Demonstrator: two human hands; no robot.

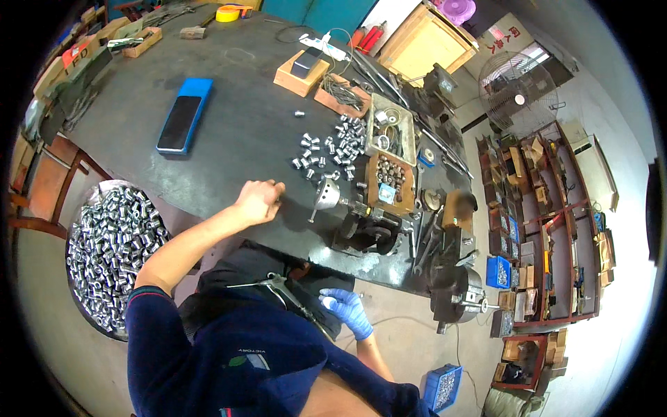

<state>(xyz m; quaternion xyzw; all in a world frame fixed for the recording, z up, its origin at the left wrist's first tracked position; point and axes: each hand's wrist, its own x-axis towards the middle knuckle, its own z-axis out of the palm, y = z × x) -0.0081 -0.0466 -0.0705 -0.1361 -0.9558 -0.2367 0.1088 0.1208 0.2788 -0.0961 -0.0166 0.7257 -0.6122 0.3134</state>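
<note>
My bare left hand [260,201] is over the front edge of the dark bench, its fingers curled together; whatever they may hold is hidden. To its right, a round silver tool head [328,194] with a thin rod sits on a dark bench fixture [370,235]. Lower down, by my lap, my right hand [347,311] wears a blue glove. Its fingers are bent and close together, with something small and whitish at the tips that I cannot make out. A metal air-gun-like tool [278,286] rests across my lap. Small shiny metal sleeves [351,135] lie scattered beyond my left hand.
A large tub of metal sleeves [114,257] stands at the left beside a wooden chair [62,181]. On the bench are a blue-edged case [185,116], a wooden box of parts [389,182] and a pale tray [373,142]. A dark vise-like machine [455,295] occupies the right corner.
</note>
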